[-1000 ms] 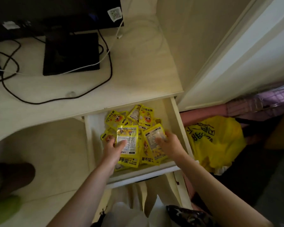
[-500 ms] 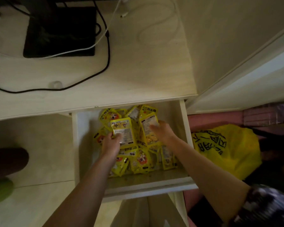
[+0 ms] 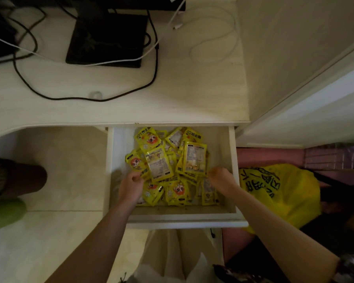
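Observation:
A white drawer (image 3: 232, 180) stands pulled out under the desk, holding a pile of several yellow snack packets (image 3: 177, 192). Two packets lie label-side up on top of the pile: one on the left (image 3: 158, 165) and one on the right (image 3: 194, 159). My left hand (image 3: 131, 187) hovers at the left packet's lower left corner, fingers loosely curled. My right hand (image 3: 221, 178) sits just off the right packet's lower right corner, fingers likewise loosely curled. Neither hand lifts a packet.
The desk top (image 3: 192, 88) above carries a black monitor base (image 3: 106, 39), black cable (image 3: 155, 64) and white cable (image 3: 213, 37). A yellow plastic bag (image 3: 278, 193) lies right of the drawer. A white bag (image 3: 172, 270) is below it. A foot in a green slipper (image 3: 4, 213) is at left.
Both hands held a packet over the pile before. Now those two packets lie on the pile and both hands have drawn back toward me to the packets' near corners.

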A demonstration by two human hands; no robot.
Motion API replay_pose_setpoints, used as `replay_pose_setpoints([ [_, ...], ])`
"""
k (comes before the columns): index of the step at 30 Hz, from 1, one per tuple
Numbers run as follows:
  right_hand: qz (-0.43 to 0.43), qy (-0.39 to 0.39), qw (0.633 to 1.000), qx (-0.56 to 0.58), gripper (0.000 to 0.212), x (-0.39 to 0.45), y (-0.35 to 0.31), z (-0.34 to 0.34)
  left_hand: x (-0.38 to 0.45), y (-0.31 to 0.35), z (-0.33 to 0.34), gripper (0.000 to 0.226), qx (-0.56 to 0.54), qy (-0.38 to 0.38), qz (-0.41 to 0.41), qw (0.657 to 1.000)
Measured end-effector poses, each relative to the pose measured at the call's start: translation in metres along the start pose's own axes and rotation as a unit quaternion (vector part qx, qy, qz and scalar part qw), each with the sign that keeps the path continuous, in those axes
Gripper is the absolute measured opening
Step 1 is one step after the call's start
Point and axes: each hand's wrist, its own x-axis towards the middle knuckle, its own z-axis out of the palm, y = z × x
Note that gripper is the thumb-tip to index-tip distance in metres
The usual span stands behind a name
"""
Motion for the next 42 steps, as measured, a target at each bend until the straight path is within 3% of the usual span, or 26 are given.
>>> replay_pose_setpoints([
  [9, -0.115, -0.012, 0.990, -0.077, 0.036, -0.059, -0.027, 0.021, -0.056, -0.037, -0.028, 0.028, -0.024, 0.024, 0.063, 0.997],
  [20, -0.296, -0.045, 0.921, -0.248, 0.031, -0.117, -0.103, 0.106, -0.100, -0.114, -0.075, 0.023, -0.072, 0.129, 0.070, 0.987],
  [27, -0.371, -0.058, 0.879, -0.295, 0.032, -0.158, -0.170, 0.197, -0.103, -0.195, -0.147, 0.025, -0.090, 0.182, 0.028, 0.979],
  [36, -0.400, -0.081, 0.860, -0.308, 0.035, -0.203, -0.260, 0.322, -0.083, -0.306, -0.266, 0.022, -0.133, 0.250, 0.002, 0.959],
  [42, -0.432, -0.078, 0.841, -0.315, 0.031, -0.215, -0.319, 0.374, -0.060, -0.345, -0.327, 0.021, -0.144, 0.283, -0.024, 0.948],
])
